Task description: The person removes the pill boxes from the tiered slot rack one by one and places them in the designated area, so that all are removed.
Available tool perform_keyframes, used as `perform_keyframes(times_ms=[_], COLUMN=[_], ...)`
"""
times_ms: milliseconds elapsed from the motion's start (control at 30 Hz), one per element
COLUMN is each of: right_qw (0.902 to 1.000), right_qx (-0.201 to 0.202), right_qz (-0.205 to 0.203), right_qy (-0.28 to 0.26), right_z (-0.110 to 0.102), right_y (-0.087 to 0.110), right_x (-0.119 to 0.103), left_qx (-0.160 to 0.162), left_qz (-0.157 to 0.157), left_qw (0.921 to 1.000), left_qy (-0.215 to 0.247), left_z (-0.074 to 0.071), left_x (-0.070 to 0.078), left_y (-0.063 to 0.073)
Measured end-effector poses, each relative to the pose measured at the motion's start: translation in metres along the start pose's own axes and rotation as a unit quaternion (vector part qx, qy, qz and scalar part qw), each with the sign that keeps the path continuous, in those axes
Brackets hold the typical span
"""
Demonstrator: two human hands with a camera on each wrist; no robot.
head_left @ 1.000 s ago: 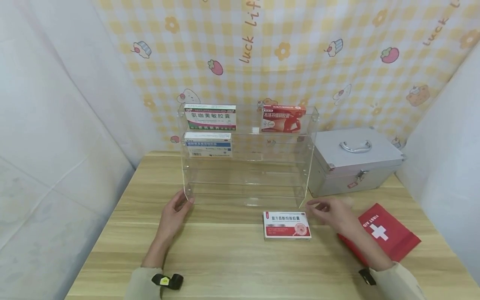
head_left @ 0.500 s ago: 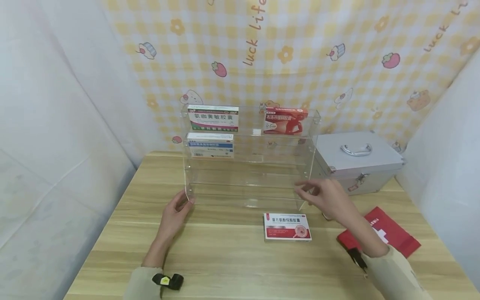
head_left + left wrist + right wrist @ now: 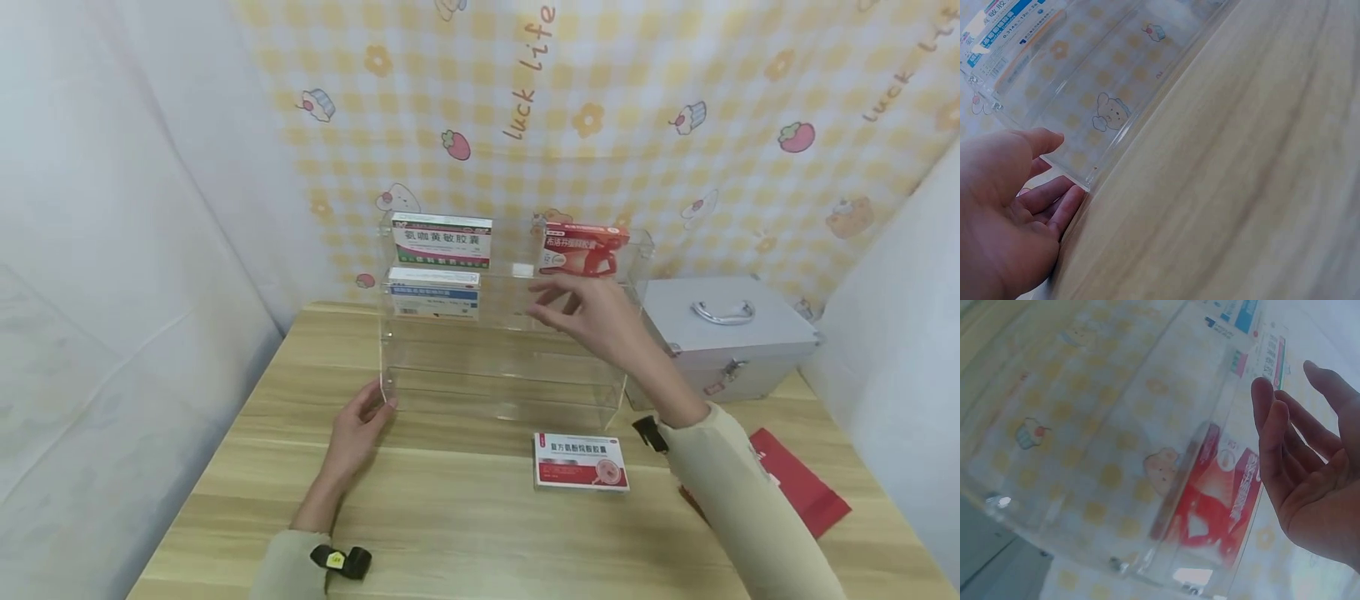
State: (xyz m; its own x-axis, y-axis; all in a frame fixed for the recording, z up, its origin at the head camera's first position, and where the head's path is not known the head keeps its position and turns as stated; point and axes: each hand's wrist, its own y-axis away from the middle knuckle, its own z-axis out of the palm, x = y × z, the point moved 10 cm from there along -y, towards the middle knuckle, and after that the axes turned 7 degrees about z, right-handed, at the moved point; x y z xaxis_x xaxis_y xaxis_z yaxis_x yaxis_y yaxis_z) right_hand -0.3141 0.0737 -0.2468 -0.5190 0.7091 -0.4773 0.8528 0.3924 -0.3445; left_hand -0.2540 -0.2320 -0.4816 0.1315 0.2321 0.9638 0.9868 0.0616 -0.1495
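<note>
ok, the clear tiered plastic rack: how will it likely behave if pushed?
Likely stiff: the clear tiered plastic rack has flat, straight-edged panels. Probably slides fairly easily, since the pale wood-grain table looks smooth. Pushed high, it might wobble: a red rectangular box and a white-green-pink rectangular box load its top tier.

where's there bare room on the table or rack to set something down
On the table, the stretch between the left hand and the flat box; on the rack, the tiers below the blue box. Right of that box, the right hand is in front. Crowded: table's right side, with case, pouch and right sleeve.
</note>
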Motion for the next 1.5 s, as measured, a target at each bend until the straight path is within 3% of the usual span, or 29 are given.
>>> perform_keyframes(times_ms=[100,333,533,1033,1267,1433,1500], right_qw=[0.9999,0.9993,0.998,0.9915,0.9895,0.9891,0.9895], right_qx=[-0.017,-0.034,-0.049,-0.115,-0.124,-0.119,-0.113], right_qz=[-0.003,0.012,0.04,0.058,0.067,0.071,0.07], right_qy=[0.0,-0.011,0.006,-0.015,-0.033,-0.049,-0.056], right_z=[0.006,0.023,0.037,0.063,0.067,0.068,0.068], right_y=[-0.014,-0.04,-0.054,-0.071,-0.074,-0.075,-0.076], right_x=[-0.009,-0.016,-0.013,-0.019,-0.019,-0.019,-0.019], left_qx=[-0.003,-0.002,0.0,0.008,0.004,-0.003,-0.003], left_qz=[-0.004,-0.004,-0.001,0.015,0.009,-0.005,-0.005], left_qw=[1.0,0.9997,0.9999,0.999,0.9993,0.9997,0.9998], left_qy=[-0.002,-0.024,-0.017,-0.043,-0.036,-0.024,-0.02], left_z=[0.001,0.001,0.003,0.002,0.001,0.0,-0.001], left_x=[0.002,-0.024,-0.029,-0.018,-0.017,0.001,0.0], left_y=[0.001,-0.004,-0.005,-0.004,-0.005,0.0,0.0])
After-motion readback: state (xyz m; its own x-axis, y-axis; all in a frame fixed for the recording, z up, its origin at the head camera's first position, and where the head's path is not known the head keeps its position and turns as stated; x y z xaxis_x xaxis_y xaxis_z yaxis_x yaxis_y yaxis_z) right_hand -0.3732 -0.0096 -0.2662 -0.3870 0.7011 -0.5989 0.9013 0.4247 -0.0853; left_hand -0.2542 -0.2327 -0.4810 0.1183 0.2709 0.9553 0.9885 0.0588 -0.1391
